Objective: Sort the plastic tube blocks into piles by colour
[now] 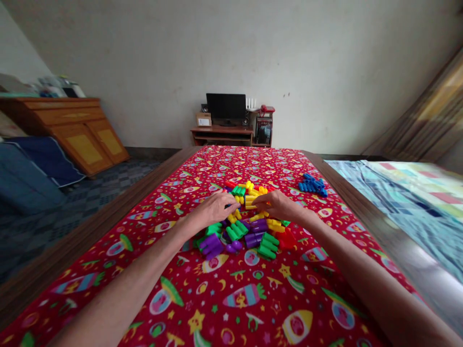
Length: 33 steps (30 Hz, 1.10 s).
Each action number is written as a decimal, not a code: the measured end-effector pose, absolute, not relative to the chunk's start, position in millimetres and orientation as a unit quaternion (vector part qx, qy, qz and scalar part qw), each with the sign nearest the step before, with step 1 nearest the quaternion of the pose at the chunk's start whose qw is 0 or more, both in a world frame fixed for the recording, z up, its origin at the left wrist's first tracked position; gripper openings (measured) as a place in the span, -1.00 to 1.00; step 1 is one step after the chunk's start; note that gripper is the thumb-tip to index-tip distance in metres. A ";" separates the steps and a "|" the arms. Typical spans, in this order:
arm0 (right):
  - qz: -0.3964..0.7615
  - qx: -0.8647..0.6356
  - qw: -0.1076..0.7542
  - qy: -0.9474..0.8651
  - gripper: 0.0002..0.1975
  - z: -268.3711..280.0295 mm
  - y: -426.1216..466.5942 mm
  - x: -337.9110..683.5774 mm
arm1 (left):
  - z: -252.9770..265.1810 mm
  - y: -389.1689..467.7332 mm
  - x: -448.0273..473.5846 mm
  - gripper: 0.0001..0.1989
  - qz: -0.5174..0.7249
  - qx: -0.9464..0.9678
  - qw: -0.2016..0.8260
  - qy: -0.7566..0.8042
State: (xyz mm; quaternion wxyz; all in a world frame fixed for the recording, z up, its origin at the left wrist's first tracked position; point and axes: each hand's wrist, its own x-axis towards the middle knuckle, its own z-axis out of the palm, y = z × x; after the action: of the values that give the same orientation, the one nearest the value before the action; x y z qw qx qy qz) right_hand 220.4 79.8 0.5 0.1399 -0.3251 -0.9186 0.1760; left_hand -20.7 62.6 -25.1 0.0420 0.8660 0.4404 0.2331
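The left hand (219,207) and right hand (277,204) were half-curled over mixed plastic toy blocks (237,231) mid-surface; whether either gripped one was unclear. An outward sweep of the right could have knocked the blue blocks (313,185) off the nearby right edge. Rocket-print cloth (224,323) covered the table (347,202); a monitor (226,107) stood beyond its far edge.

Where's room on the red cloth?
Bare: red rocket-printed cloth this side of the multicoloured plastic block pile, and between that and the blue plastic block cluster. Crowded: the pile, around left hand and right hand.
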 end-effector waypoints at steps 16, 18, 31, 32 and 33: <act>-0.063 -0.286 0.167 -0.941 -0.57 -15.3 77.5 201.4 | -26.5 64.5 -21.5 -0.75 0.207 0.849 0.011 0.487; -0.034 -0.263 0.126 -0.956 -0.56 -16.4 79.3 201.5 | -23.2 61.5 -19.2 -0.79 0.169 0.854 0.009 0.492; -0.017 -0.458 0.029 -0.888 -0.68 -8.1 72.1 198.9 | -22.8 58.0 -18.4 -0.87 0.146 0.850 -0.030 0.506; -0.026 -0.456 0.020 -0.889 -0.67 -8.1 72.2 198.3 | -23.2 59.4 -18.9 -0.88 0.165 0.845 -0.028 0.508; -0.034 -0.454 0.015 -0.890 -0.65 -7.7 72.0 198.0 | -23.4 60.7 -19.2 -0.87 0.186 0.839 -0.026 0.510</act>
State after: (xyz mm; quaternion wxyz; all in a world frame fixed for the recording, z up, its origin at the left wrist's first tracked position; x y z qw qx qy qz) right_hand 198.0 72.0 -7.7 0.0152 -0.4540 -0.8902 -0.0337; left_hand -19.2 60.7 -23.4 -0.0262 0.8394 0.5101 0.1857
